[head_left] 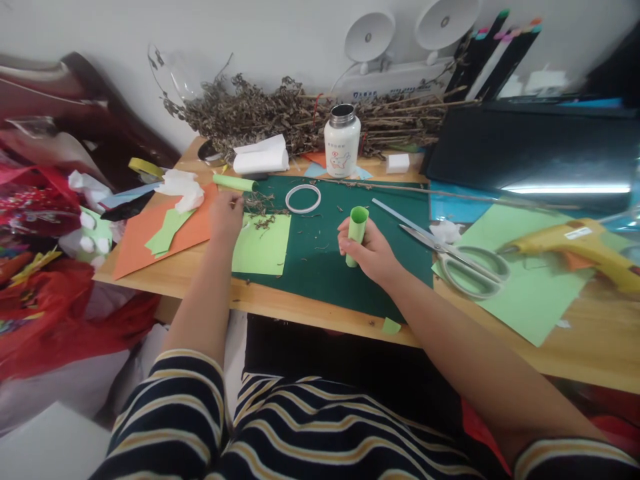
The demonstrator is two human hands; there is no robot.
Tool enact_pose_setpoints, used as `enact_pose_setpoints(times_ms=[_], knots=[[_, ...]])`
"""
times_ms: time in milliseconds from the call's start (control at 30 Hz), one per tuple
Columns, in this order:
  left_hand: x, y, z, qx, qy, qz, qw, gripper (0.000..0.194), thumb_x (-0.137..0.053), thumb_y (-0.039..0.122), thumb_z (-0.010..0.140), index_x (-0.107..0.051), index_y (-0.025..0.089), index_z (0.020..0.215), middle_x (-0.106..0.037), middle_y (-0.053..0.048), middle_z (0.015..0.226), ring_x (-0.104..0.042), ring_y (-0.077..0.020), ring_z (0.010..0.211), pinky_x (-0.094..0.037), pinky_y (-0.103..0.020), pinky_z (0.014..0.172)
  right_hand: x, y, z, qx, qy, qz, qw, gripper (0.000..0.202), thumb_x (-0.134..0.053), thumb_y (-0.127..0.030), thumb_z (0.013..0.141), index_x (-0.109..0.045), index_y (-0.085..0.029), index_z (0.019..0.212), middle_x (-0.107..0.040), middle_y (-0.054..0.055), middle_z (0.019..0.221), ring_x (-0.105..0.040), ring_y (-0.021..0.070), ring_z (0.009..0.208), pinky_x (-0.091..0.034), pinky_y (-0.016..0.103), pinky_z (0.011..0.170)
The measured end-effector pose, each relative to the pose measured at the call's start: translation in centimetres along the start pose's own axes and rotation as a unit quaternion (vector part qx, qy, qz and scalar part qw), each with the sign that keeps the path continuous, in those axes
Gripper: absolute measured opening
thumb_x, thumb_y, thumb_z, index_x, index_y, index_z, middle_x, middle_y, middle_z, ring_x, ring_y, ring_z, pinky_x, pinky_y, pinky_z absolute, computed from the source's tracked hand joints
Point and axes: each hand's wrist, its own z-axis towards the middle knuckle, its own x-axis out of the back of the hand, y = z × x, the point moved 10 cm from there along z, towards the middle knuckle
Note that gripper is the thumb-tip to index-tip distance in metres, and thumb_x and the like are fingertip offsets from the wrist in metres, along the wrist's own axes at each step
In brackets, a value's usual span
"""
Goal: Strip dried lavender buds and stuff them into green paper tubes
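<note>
In the head view my right hand (373, 252) is wrapped around a light green paper tube (357, 230). The tube stands nearly upright over the dark green cutting mat (320, 260), its open top facing me. Over on the left, my left hand (227, 215) has its fingers drawn together beside some dried plant bits (263, 208); what they hold, if anything, is hidden. Just beyond that hand lies a second green paper tube (234, 182) on its side. A square of green paper (263, 250) lies partly under the plant bits. A white ring (303, 199) rests on the mat.
Scissors (470, 267) and a yellow glue gun (575, 247) lie on the right, near green paper (520, 300). Behind the mat stands an open white bottle (343, 143), before a bundle of dried stems (280, 120). Orange paper (135, 247) lies at the left.
</note>
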Motion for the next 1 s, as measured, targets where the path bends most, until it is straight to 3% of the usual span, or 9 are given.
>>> enact_pose_setpoints(times_ms=[133,300,467,700,867,1000], knots=[[-1.7,-0.4,-0.5,0.017,-0.101,0.113,0.988,0.023,-0.049,0.018,0.071,-0.063,0.023,0.089,-0.064,-0.008,0.098,-0.056,-0.0268,0.096,-0.04,-0.044,0.083,0.1,0.0,0.0,0.001,0.001,0.0,1.0,0.026,-0.056,-0.04,0.076,-0.046,-0.022,0.09,-0.046,-0.006,0.065,-0.044,0.0069,0.055,-0.038,0.025,0.054],[0.0,3.0,-2.7,-0.053,-0.095,0.139,0.984,0.028,-0.045,0.028,0.078,-0.062,0.028,0.101,-0.058,-0.007,0.117,-0.047,-0.0307,0.113,-0.034,-0.052,0.089,0.1,-0.1,0.0,0.0,0.0,-0.003,1.0,0.027,-0.057,-0.041,0.075,-0.046,-0.022,0.09,-0.046,-0.006,0.065,-0.045,0.0071,0.056,-0.038,0.025,0.055],[-2.9,5.0,-4.7,-0.142,-0.233,0.207,0.939,0.038,-0.051,0.04,0.077,-0.058,0.027,0.112,-0.057,-0.01,0.119,-0.047,-0.0338,0.112,-0.033,-0.053,0.088,0.2,0.2,-0.1,-0.009,0.003,-0.016,1.0,0.029,-0.058,-0.044,0.074,-0.048,-0.021,0.09,-0.047,-0.005,0.067,-0.045,0.0076,0.058,-0.038,0.026,0.056],[-3.6,5.1,-5.0,-0.184,-0.202,0.222,0.936,0.029,-0.04,0.032,0.084,-0.065,0.021,0.094,-0.066,-0.009,0.1,-0.056,-0.028,0.099,-0.037,-0.042,0.084,0.2,0.2,-0.1,-0.008,0.005,-0.018,1.0,0.03,-0.059,-0.045,0.073,-0.049,-0.021,0.089,-0.048,-0.003,0.072,-0.046,0.0081,0.063,-0.038,0.026,0.056],[-1.8,4.9,-5.2,-0.154,-0.172,0.185,0.955,0.025,-0.043,0.031,0.082,-0.064,0.02,0.091,-0.068,-0.008,0.097,-0.057,-0.0271,0.097,-0.038,-0.041,0.083,0.1,0.0,-0.1,-0.002,-0.002,-0.017,1.0,0.029,-0.058,-0.045,0.074,-0.05,-0.021,0.089,-0.046,-0.004,0.07,-0.045,0.0084,0.063,-0.037,0.025,0.057],[-0.4,4.2,-5.1,-0.103,-0.154,0.062,0.981,0.016,-0.05,0.026,0.077,-0.062,0.019,0.083,-0.067,-0.005,0.086,-0.059,-0.0208,0.086,-0.042,-0.032,0.077,-0.2,-0.2,-0.1,0.004,-0.009,-0.014,1.0,0.028,-0.058,-0.044,0.075,-0.049,-0.021,0.09,-0.046,-0.004,0.067,-0.045,0.0085,0.062,-0.037,0.026,0.057]])
